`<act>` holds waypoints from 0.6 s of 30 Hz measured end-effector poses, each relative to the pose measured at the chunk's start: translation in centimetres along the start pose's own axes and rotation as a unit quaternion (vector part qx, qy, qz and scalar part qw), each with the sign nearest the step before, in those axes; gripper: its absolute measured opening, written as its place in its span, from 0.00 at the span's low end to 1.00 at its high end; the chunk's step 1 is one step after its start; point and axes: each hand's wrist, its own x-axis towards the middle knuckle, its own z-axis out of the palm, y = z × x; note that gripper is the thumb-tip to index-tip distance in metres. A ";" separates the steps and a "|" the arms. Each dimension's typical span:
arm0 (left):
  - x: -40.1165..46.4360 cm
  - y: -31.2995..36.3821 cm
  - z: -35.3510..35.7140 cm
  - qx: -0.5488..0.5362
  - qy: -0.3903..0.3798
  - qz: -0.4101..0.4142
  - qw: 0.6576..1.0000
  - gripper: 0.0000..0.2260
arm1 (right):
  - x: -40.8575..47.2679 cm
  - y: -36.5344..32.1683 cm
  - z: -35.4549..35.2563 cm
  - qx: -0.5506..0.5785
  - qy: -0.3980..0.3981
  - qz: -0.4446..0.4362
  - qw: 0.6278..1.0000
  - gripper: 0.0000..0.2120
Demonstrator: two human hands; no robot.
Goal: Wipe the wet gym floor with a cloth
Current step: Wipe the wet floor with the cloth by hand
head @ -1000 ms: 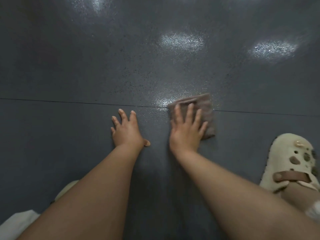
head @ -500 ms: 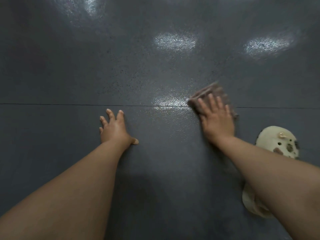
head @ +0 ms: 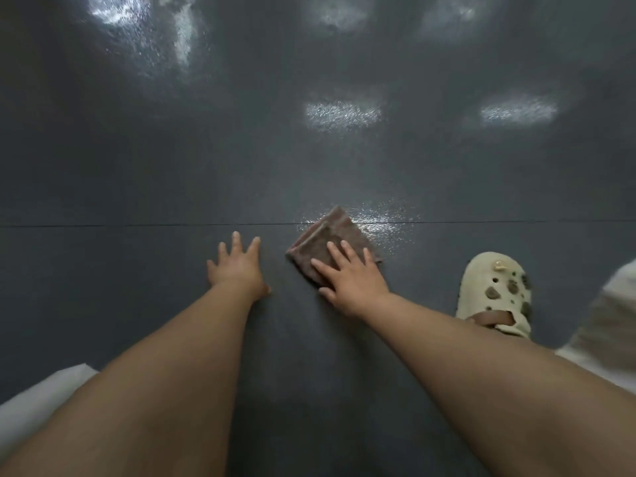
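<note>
Dark grey gym floor [head: 137, 173] fills the room underfoot, split by a thin seam [head: 103, 225] running side to side, with glare patches from the lights farther off. At the near left edge a bit of pale clothing shows. Next along, the left hand [head: 237, 270] lies flat on the bare floor just short of the seam, fingers straight and spread, holding nothing; it looks like a prop for the body's weight. Just beside it, to its right, the right hand [head: 351, 280] presses down flat on the folded brown cloth [head: 330, 242], fingers splayed over the near half. The cloth sits cornerwise, one corner reaching up over the seam. What matters for the next stroke: a shiny wet patch [head: 382, 223] lies just right of the cloth along the seam, so the right hand is clearly the nearer one. Farther right stands a cream clog [head: 495, 290]. No containers are anywhere in sight.
</note>
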 end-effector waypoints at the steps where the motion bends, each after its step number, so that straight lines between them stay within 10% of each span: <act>1: -1.2 0.9 -0.2 -0.009 0.010 0.017 1.000 0.44 | -0.9 0.5 -1.0 0.001 -0.008 0.005 1.000 0.26; 18: -17.4 6.2 -0.5 -0.158 0.116 0.116 0.974 0.40 | -19.7 -0.9 -5.2 0.171 0.155 0.109 0.967 0.21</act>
